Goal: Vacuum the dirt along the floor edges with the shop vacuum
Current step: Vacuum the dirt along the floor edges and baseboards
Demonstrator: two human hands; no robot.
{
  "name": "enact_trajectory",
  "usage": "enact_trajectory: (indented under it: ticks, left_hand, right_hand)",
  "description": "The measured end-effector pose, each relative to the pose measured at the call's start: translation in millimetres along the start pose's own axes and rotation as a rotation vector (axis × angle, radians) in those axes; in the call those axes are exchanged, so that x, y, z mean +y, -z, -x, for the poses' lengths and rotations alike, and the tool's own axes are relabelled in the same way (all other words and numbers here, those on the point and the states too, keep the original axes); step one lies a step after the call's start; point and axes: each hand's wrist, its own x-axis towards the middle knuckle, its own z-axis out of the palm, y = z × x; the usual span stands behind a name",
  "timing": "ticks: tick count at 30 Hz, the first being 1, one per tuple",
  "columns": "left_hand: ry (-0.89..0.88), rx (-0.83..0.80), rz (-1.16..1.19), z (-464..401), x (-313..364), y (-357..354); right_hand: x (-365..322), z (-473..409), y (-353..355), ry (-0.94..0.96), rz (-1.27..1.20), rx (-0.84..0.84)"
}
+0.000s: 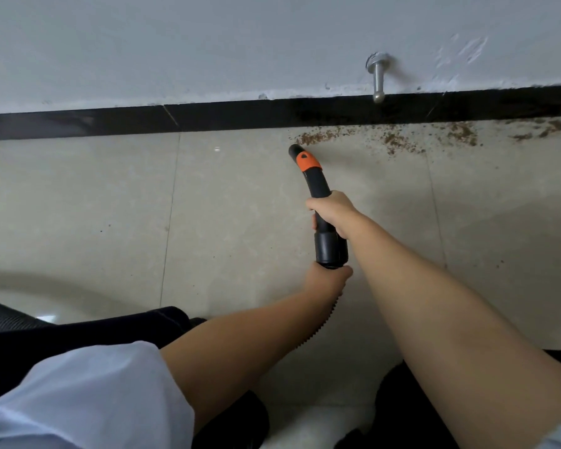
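wall: pale painted wall point(240, 43) fills the top of the view, with a metal door stop point(378, 77) sticking out of it just above the skirting
floor: beige tiled floor point(78, 196); the tiles along the edge to the left of the nozzle show no brown dirt, only a few faint specks, so that stretch looks done
skirting: black skirting strip point(143, 119) runs along the foot of the wall and marks the edge to be followed
dirt: brown crumbly dirt point(399, 137) lies in a band on the floor against the skirting, from just at the nozzle tip rightward to the edge of the view, thickest in two or three patches; this is what is left, and it looks like a good share of the visible edge
hose: ribbed black hose point(321, 325) trails back from the wand between the forearms; another ribbed length point(7, 314) shows at the lower left; the vacuum body itself is out of view
wand: curved black wand point(321, 202) with an orange collar, its nozzle point(294, 150) pointed at the left end of the dirt band, close to the floor and near the skirting; whether it touches the tile I cannot tell
right hand: right hand point(332, 213) curled firmly round the wand's middle, steering it
left hand: left hand point(331, 278) wrapped round the hose just below the wand's cuff, supporting it
progress: judged partly done, with the sweep needing to carry on rightward under the door stop
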Motion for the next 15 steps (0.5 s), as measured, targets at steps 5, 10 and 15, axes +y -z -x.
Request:
enact_trajectory:
  ticks: [5, 10, 15]
  left_hand:
    - [-0.035, -0.068, -0.176, -5, 7, 3]
    - [-0.051, -0.16, -0.329, -10, 21, -9]
    - [-0.054, -0.155, -0.232, -12, 26, -12]
  right_hand:
    - [4, 0, 15, -0.043, -0.144, 0.166]
    - [12, -3, 47, -0.089, -0.32, 0.293]
    - [0, -8, 45, -0.093, -0.272, 0.241]
